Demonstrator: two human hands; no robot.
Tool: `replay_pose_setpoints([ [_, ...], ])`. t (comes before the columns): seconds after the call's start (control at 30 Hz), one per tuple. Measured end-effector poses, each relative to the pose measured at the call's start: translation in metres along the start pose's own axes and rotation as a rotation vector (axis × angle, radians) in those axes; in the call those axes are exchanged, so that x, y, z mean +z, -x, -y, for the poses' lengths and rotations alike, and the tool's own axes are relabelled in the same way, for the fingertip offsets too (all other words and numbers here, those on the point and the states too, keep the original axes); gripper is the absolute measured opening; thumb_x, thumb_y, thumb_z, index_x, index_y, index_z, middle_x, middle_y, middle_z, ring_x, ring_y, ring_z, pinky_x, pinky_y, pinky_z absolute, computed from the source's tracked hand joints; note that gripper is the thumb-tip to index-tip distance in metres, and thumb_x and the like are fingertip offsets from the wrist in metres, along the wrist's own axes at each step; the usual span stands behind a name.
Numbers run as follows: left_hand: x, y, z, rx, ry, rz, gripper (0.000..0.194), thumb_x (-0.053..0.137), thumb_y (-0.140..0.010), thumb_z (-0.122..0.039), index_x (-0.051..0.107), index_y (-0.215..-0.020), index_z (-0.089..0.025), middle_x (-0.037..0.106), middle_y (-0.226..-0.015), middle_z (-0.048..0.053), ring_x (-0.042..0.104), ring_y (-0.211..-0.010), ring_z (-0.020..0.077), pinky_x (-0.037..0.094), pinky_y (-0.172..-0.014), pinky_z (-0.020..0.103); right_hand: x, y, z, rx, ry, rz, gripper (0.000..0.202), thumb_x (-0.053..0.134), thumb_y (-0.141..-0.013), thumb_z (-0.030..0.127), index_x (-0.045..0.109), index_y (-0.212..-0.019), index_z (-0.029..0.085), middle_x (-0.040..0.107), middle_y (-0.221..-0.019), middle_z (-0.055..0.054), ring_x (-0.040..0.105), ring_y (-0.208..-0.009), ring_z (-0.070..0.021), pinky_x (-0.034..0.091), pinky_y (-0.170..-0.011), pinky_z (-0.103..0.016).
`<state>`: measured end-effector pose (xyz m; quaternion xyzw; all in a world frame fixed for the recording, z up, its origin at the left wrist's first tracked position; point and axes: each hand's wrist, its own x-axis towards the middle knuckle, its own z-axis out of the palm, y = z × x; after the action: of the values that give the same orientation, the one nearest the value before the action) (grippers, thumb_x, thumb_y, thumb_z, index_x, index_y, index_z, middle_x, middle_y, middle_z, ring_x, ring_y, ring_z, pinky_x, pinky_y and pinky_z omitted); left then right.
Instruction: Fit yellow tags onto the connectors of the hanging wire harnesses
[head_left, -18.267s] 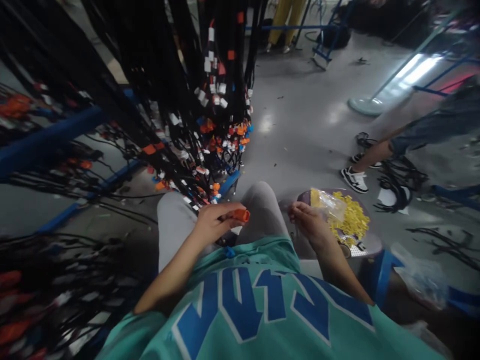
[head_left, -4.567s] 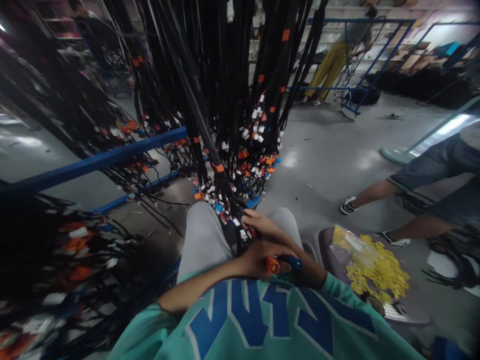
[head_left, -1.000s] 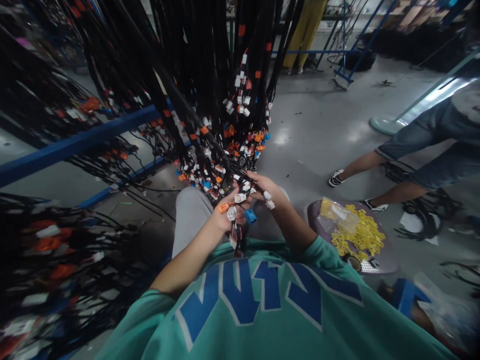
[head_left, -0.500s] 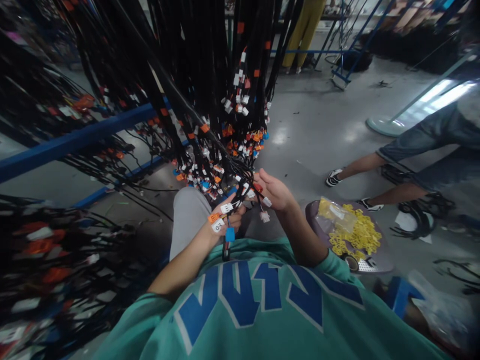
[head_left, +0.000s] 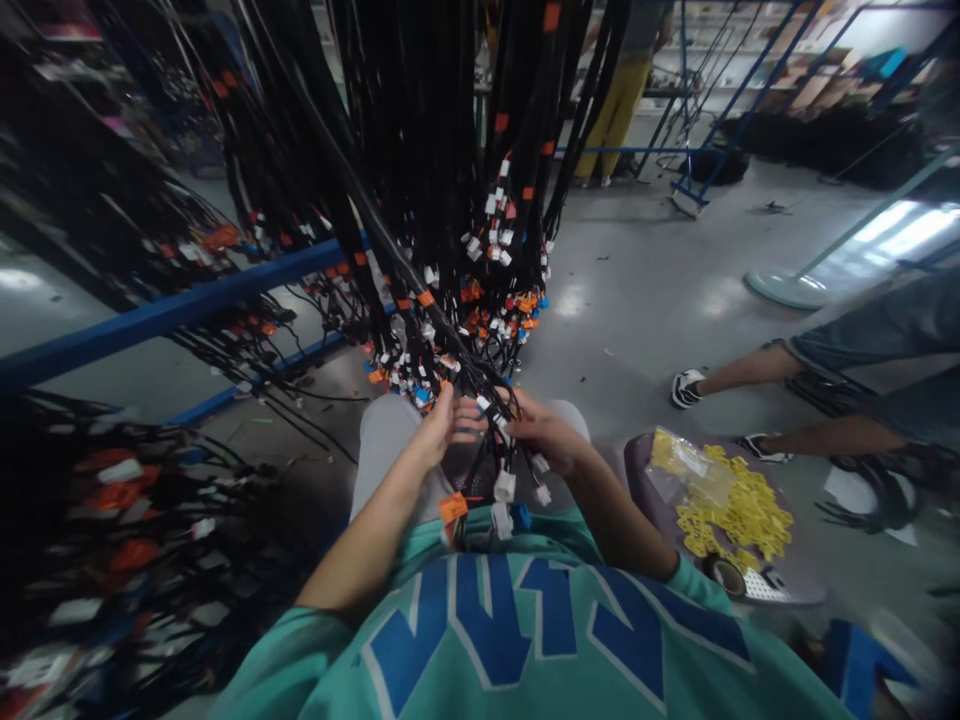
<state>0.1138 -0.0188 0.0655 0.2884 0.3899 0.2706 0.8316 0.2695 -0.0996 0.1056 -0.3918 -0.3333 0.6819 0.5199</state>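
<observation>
Over my lap, the branched end of a black wire harness (head_left: 480,372) hangs down between my hands. My right hand (head_left: 549,434) is closed around its wires, the fingertips partly hidden by them. On the other side my left hand (head_left: 441,430) has its thumb up and fingers stretched toward the wires; whether they touch is unclear. Below the hands dangle a white connector (head_left: 505,487), an orange connector (head_left: 453,507) and a blue connector (head_left: 520,517), close to my shirt.
Many black harnesses (head_left: 420,150) hang ahead, beside a blue rail (head_left: 187,305). At right, a purple stool (head_left: 639,470) bears yellow plastic pieces (head_left: 739,515) and a tape roll (head_left: 724,574). Another person's legs (head_left: 750,372) are beyond it. More harnesses (head_left: 112,520) are at left.
My left hand has let go of the connectors it held and moved up with its fingers extended. My right hand has closed on the wires. The connectors now hang lower.
</observation>
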Motion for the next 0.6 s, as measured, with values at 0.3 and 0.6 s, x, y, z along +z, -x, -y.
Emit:
replay_pose_setpoints([
  [0.3,0.006,0.007,-0.006,0.26,0.134,0.268,0.038,0.071,-0.066,-0.043,0.064,-0.088,-0.012,0.068,-0.084,0.011,0.061,-0.098,0.0268,0.047,-0.083,0.034,0.004,0.016,-0.024,0.143,-0.109,0.34,0.056,0.069,-0.056,0.014,0.064,-0.111,0.023,0.067,-0.1,-0.002,0.061,-0.076,-0.0139,0.047,-0.07,-0.023],
  [0.6,0.004,0.021,0.004,0.364,-0.071,0.211,0.024,0.066,-0.057,-0.027,0.064,-0.076,-0.013,0.063,-0.062,0.004,0.064,-0.064,0.0211,0.048,-0.061,0.03,-0.003,0.018,-0.046,0.151,-0.089,0.331,0.06,0.077,-0.056,0.031,0.063,-0.114,0.02,0.068,-0.084,-0.003,0.06,-0.067,-0.0139,0.046,-0.061,-0.022],
])
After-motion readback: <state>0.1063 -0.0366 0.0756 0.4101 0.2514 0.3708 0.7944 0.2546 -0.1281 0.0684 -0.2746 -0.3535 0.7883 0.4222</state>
